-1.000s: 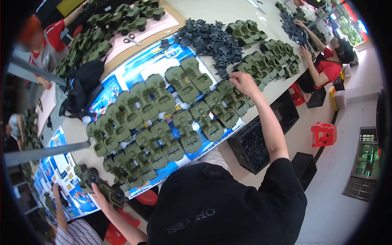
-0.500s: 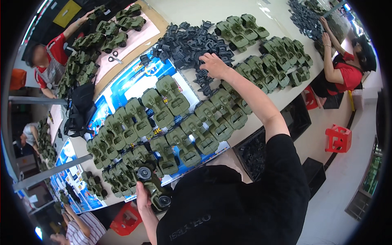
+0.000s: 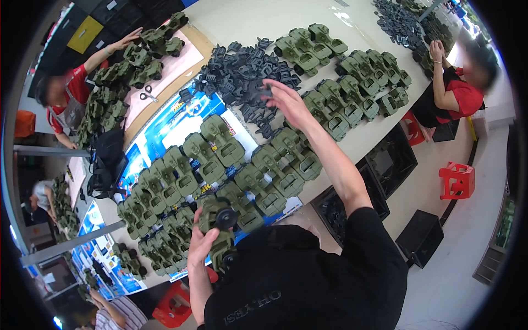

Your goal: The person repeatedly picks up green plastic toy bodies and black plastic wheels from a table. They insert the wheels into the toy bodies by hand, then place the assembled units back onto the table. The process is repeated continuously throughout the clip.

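Note:
In my left hand [image 3: 199,242], close to my body, is a green toy jeep [image 3: 213,215] with black wheels, tilted and lifted over the table's near edge. My fingers wrap round its side. My right hand [image 3: 287,104] reaches over the near edge of a heap of dark grey plastic parts [image 3: 239,71]. A blurred dark grey plastic part [image 3: 260,91] shows at its fingertips; its exact shape cannot be made out. Between my hands and beyond, rows of green jeep bodies [image 3: 176,176] stand on blue printed sheets [image 3: 165,129].
More green toy jeeps [image 3: 338,102] line the table's right side. Black crates [image 3: 390,157] sit below its edge, and a red stool [image 3: 456,180] stands on the floor. Scissors [image 3: 147,94] lie at the left. Co-workers in red [image 3: 465,96] and stripes [image 3: 118,313] sit round the tables.
My left hand has raised and turned the jeep, bringing it up over the near row. The right hand has come up off the heap with a blurred grey part at its fingertips.

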Demonstrator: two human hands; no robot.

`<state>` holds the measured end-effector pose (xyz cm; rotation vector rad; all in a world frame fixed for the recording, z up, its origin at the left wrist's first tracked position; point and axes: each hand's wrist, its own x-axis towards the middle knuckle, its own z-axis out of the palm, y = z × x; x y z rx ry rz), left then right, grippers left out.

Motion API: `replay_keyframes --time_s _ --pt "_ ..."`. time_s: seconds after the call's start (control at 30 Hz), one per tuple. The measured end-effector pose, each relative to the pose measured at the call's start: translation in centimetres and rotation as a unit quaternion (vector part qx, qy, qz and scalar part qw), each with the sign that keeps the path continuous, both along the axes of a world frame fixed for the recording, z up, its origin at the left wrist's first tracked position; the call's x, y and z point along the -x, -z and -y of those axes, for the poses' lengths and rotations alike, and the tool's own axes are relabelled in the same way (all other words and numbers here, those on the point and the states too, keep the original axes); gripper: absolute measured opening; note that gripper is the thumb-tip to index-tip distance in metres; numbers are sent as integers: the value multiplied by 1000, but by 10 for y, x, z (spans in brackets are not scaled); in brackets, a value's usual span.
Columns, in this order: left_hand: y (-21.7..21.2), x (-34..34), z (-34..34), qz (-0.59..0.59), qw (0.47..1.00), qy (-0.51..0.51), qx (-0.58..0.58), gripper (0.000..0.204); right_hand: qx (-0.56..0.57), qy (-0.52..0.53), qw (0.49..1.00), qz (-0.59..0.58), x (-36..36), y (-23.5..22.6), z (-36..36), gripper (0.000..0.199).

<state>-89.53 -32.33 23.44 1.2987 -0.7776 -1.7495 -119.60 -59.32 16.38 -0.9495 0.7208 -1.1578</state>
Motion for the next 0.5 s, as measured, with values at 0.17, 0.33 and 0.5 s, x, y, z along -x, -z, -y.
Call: replay_keyframes --time_s 0.17,0.33,0.5 --pt "-8 29 26 142 984 67 84 94 5 -57 997 56 -10 -53 -121 52" --pt "-8 36 19 184 969 78 147 100 114 -79 988 -73 -18 -81 -184 55" --pt "-24 30 9 215 957 76 181 100 86 -84 992 -29 -22 -73 -191 64"
